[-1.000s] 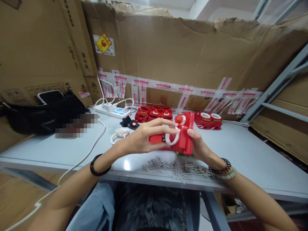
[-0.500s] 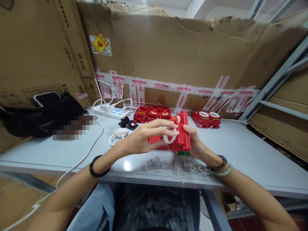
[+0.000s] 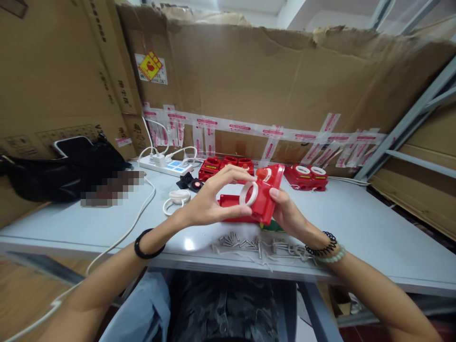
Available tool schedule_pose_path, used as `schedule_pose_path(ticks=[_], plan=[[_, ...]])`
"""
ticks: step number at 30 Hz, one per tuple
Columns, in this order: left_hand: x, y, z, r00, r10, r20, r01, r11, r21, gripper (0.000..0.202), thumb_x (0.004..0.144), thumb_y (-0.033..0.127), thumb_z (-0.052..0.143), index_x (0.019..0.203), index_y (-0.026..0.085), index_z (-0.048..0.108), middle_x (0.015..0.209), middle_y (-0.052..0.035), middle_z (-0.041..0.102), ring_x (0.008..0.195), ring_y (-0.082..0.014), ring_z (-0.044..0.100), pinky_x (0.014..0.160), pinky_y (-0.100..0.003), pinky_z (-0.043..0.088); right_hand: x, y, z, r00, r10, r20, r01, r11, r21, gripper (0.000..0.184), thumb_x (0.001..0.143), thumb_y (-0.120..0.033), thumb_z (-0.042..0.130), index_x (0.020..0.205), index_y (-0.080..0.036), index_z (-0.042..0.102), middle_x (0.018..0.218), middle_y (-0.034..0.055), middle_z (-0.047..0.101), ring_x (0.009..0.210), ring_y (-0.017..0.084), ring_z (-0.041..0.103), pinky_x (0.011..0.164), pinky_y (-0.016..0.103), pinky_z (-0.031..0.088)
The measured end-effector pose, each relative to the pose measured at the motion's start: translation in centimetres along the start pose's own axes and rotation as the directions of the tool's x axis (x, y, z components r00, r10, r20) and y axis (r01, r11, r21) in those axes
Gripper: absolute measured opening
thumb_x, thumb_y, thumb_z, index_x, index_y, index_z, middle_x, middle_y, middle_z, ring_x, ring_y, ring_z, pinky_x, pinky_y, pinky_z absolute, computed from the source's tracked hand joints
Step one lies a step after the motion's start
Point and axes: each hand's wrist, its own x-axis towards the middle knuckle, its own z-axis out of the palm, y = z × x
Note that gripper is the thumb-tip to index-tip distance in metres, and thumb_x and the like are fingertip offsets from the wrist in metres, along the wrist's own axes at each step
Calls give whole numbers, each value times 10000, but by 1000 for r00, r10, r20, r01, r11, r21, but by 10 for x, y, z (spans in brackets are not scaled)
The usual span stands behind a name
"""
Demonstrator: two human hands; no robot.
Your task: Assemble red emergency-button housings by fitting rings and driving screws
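Observation:
My right hand (image 3: 288, 212) grips a red plastic housing (image 3: 265, 194) by its right side, thumb on the front, holding it tilted above the table. Between the thumb and fingertips of my left hand (image 3: 210, 199) is a white ring (image 3: 248, 194), held by its edge against the housing's lower opening. A second white ring (image 3: 264, 175) sits around the housing's upper opening. Under my hands lies another red shell (image 3: 231, 201), partly hidden. Two loose white rings (image 3: 175, 202) rest on the table left of my left hand.
Several metal screws (image 3: 237, 241) lie near the table's front edge. Red housings (image 3: 228, 164) stand at the back, with two more ringed openings on a red housing (image 3: 305, 178) at right. A power strip (image 3: 166, 165), black parts (image 3: 189, 182) and a black bag (image 3: 67, 166) are at left.
The housing has turned so its front faces more to the left and upward. My left fingers have moved from across its front to the white ring's edge.

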Motion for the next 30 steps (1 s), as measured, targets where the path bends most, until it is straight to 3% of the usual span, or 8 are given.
schedule_pose_path(ticks=[4,11,16,19,22,24,27,30], plan=[[0,1,1,992,-129,-7,129,991,40,301,846,320,634,1101,179,556,1045,-73,588,935,-170,559,805,-315,478,1,2,-3,998,-64,15,64,997,-41,469,763,-441,650,1159,-200,575,1142,80,662,912,196,663,770,331,564],[1,-2,-6,996,22,84,-18,999,-42,393,775,255,717,1138,207,574,1202,-99,578,1194,-235,496,1017,-400,409,1,2,-6,996,-87,34,88,995,-36,401,777,-438,635,1102,-207,594,1156,69,656,943,201,659,776,332,564],[0,-3,1,995,-102,-20,102,994,39,395,809,318,683,1158,190,549,1105,-87,605,989,-184,583,825,-319,506,1,0,-4,989,-142,26,144,986,-80,438,758,-418,662,1138,-215,585,1202,64,635,1037,205,627,864,343,537],[1,-1,2,998,19,56,-24,995,93,385,789,290,706,1134,187,567,1089,-90,617,1008,-197,587,854,-342,508,1,-1,-4,999,-31,26,32,999,-25,441,767,-473,626,1115,-204,596,1059,63,692,883,188,673,761,325,567],[1,4,2,966,212,149,-232,965,126,289,832,196,655,1114,210,592,1130,-92,619,1099,-205,572,953,-385,475,2,-3,-2,982,172,83,-179,980,91,471,800,-553,515,1070,-179,613,865,60,715,669,170,671,607,313,572],[1,7,3,949,267,169,-291,946,143,299,848,166,630,1140,214,586,1170,-96,610,1129,-198,563,995,-386,453,1,-5,1,970,220,99,-232,964,129,496,808,-573,474,1072,-176,612,823,57,713,624,164,659,570,305,565],[1,7,5,976,203,74,-213,965,153,525,777,280,721,1252,189,515,1278,-132,541,1218,-243,496,1040,-414,418,0,-7,3,989,131,65,-135,989,66,503,803,-562,518,1117,-179,604,871,64,719,701,175,676,631,307,568],[0,4,6,998,57,-37,-50,987,154,610,713,382,765,1234,188,512,1192,-117,574,1133,-250,537,962,-411,475,-1,-5,2,999,14,44,-13,1000,-23,495,797,-521,573,1163,-187,589,1004,79,708,831,194,681,727,327,564]])
